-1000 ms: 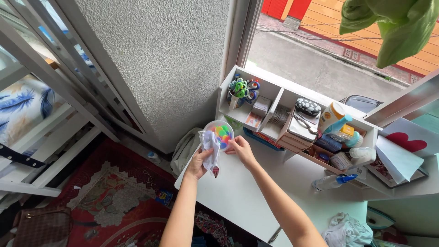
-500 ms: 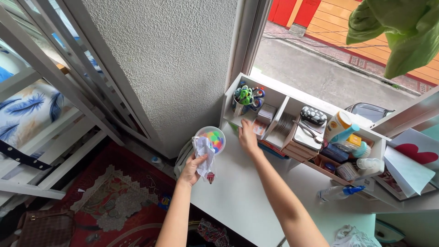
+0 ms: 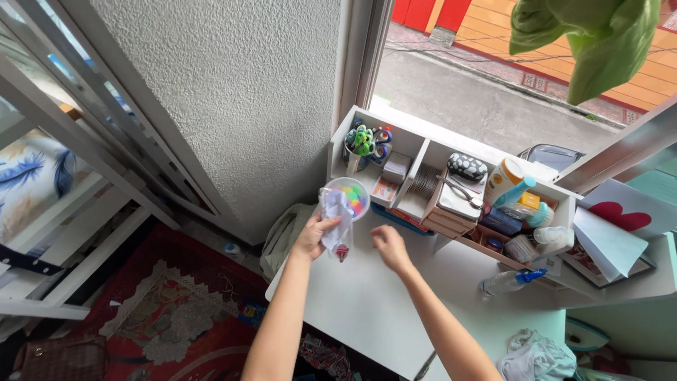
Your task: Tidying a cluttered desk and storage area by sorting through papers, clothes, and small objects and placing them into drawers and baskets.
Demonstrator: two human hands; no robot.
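Currently gripping white cloth (image 3: 337, 220) and round tub (image 3: 347, 196) together in left hand (image 3: 315, 236); right hand (image 3: 390, 243) hovering, fingers released. Tub risking slipping, spilling colourful pieces over near desk edge (image 3: 331, 331).

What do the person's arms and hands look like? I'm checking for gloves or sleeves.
Both forearms are bare up to the frame edge, with no sleeves in view. The left hand and right hand wear no gloves; no rings, watch or bracelets are visible.

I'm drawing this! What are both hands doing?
Left hand: closed, holding a white cloth and round clear container.
Right hand: open, holding nothing.
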